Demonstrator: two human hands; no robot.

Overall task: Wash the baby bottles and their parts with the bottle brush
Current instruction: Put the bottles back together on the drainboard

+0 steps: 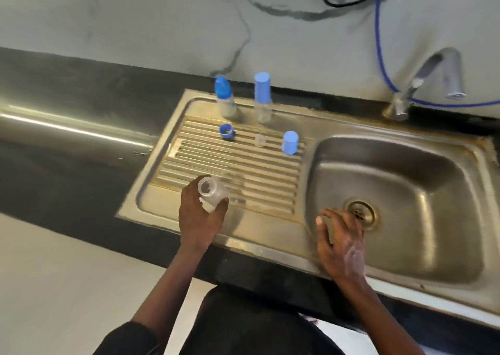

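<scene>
Right hand (341,243) empty (spread); left hand (200,220) grips bottle (213,194).

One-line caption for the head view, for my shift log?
Left hand holds an uncapped clear bottle at the drainboard; right hand hangs open over the sink basin.

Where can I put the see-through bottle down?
Bare: the middle of the ribbed drainboard, between the open bottle in the left hand and the blue cap; also the black counter left of it. Crowded: the back, with two capped bottles, ring and teat.
</scene>
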